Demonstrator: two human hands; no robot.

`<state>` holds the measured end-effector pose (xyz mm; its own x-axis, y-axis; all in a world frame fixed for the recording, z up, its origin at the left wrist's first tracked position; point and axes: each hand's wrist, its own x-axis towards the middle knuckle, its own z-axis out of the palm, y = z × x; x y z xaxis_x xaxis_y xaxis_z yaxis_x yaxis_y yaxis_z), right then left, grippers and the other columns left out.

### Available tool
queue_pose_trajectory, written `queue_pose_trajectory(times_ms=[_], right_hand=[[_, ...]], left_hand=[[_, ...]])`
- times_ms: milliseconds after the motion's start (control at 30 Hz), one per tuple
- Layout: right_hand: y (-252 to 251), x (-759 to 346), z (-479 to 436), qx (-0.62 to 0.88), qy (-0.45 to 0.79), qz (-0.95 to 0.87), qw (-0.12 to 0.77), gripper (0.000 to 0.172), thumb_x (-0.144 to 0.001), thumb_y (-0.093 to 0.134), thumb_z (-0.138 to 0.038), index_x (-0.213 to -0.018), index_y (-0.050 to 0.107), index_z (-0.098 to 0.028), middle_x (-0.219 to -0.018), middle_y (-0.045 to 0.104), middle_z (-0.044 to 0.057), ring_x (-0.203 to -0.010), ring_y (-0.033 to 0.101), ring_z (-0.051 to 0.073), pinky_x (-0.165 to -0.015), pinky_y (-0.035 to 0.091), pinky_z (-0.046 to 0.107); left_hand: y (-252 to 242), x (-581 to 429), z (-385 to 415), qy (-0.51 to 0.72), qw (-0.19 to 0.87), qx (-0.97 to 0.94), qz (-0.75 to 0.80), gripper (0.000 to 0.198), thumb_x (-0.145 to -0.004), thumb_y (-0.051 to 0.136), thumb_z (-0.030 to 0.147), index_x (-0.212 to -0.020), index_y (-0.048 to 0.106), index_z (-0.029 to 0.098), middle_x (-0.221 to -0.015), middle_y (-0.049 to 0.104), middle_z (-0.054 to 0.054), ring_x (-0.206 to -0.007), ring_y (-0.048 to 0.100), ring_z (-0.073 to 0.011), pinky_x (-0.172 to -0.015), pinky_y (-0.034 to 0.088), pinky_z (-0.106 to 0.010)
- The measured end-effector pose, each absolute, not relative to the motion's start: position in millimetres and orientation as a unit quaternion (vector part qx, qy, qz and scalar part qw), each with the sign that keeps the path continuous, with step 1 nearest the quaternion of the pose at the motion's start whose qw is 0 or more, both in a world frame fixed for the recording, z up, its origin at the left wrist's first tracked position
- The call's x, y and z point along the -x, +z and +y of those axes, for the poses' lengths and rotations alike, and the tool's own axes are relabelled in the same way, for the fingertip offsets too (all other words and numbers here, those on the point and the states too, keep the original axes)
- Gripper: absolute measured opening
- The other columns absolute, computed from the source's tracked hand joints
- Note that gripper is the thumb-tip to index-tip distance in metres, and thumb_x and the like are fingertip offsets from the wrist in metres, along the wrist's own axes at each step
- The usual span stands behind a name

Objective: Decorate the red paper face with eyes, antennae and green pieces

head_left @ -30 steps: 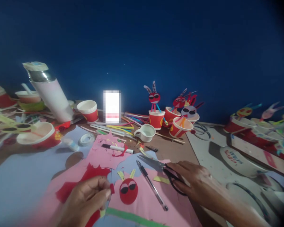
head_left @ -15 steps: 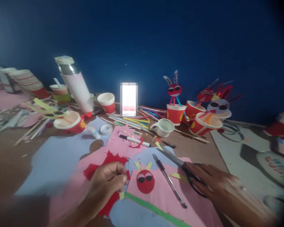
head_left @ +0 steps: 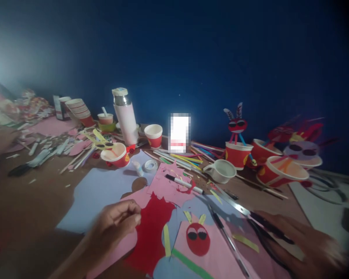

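Note:
Black-handled scissors point(head_left: 241, 209) are at the right, their handles in my right hand point(head_left: 311, 242), which is blurred at the frame's edge. My left hand point(head_left: 118, 221) is closed with thumb and fingers pressed together, beside red paper point(head_left: 152, 234); anything between its fingertips cannot be made out. Between the hands lies a red round paper face point(head_left: 198, 239) with black-and-white eyes and yellow feelers, on pink paper with a green strip point(head_left: 190, 264). A pen point(head_left: 228, 240) lies right of the face. Yellow paper strips point(head_left: 166, 240) lie nearby.
Behind are a marker point(head_left: 184, 184), a tape roll point(head_left: 151, 166), a small white cup point(head_left: 222, 171), coloured sticks point(head_left: 189, 159) and a flask point(head_left: 126, 120). Paper cups with puppet faces point(head_left: 239, 155) stand at the right. Blue paper point(head_left: 90, 197) and scraps spread left.
The view has swung left, so things sit further right and lower. My left hand has moved left off the red paper. The scissors have shifted away from the pen with my right hand.

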<state>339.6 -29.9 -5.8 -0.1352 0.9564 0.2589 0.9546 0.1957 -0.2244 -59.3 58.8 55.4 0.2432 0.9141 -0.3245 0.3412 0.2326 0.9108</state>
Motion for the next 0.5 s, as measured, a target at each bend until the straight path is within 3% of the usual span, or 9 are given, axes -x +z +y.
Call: queue_pose_trajectory(times_ms=[300,400,500], right_hand=[[-15,-354,-38,0.624,-0.064,-0.778,0.036,0.034,-0.086,0.047,-0.032,-0.119,0.054,-0.032,-0.103,0.07,0.007,-0.079,0.07,0.027,-0.059,0.056,0.034],[-9,-349,-38,0.593,-0.085,-0.8,0.024,0.035,-0.086,0.044,-0.031,-0.117,0.058,-0.026,-0.099,0.071,0.009,-0.078,0.069,0.029,-0.058,0.056,0.037],[6,-337,-32,0.584,-0.055,-0.807,0.066,0.028,-0.083,0.047,-0.029,-0.1,0.068,-0.03,-0.09,0.073,0.005,-0.073,0.068,0.027,-0.055,0.055,0.035]], left_hand=[[41,57,46,0.245,0.541,-0.582,0.555,0.018,-0.071,0.058,0.033,-0.06,0.052,0.019,-0.056,0.04,0.004,-0.052,0.034,-0.0113,-0.048,0.031,-0.02],[40,53,37,0.224,0.533,-0.597,0.556,0.02,-0.072,0.057,0.036,-0.063,0.054,0.019,-0.056,0.039,0.004,-0.052,0.033,-0.0113,-0.048,0.03,-0.02],[42,48,31,0.212,0.509,-0.63,0.548,0.021,-0.075,0.055,0.037,-0.065,0.058,0.019,-0.058,0.041,0.004,-0.055,0.036,-0.0125,-0.051,0.032,-0.02]])
